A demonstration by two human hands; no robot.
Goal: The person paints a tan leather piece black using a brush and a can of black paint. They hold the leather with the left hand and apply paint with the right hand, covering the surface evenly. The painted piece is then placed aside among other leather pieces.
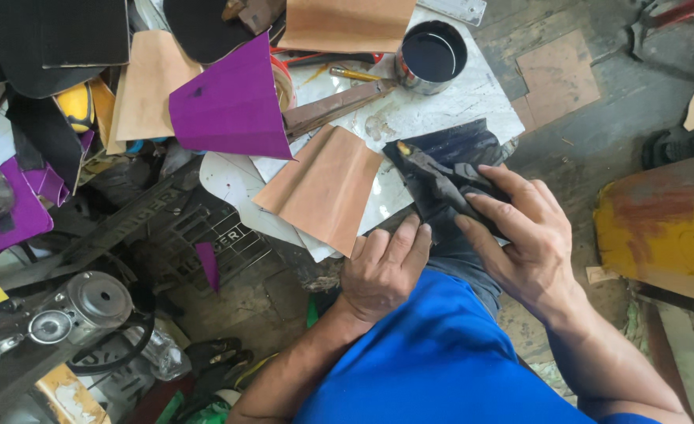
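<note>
Our right hand pinches a crumpled black leather piece — firm grip. Our left hand rests loosely curled beside it, touching — holding nothing.

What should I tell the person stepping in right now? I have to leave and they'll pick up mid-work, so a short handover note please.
Left hand: resting on the lap, fingers curled, fingertips touching the lower edge of the dark folded piece; it grips nothing.
Right hand: fingers pressed down on top of that dark piece, holding it folded.
Nearby: tan sheet lying just left of the dark piece on the white board; purple sheet further left; metal tin of dark liquid at the board's far edge.
Done: dark piece is folded. Left: tan and purple sheets lie untouched.
</note>
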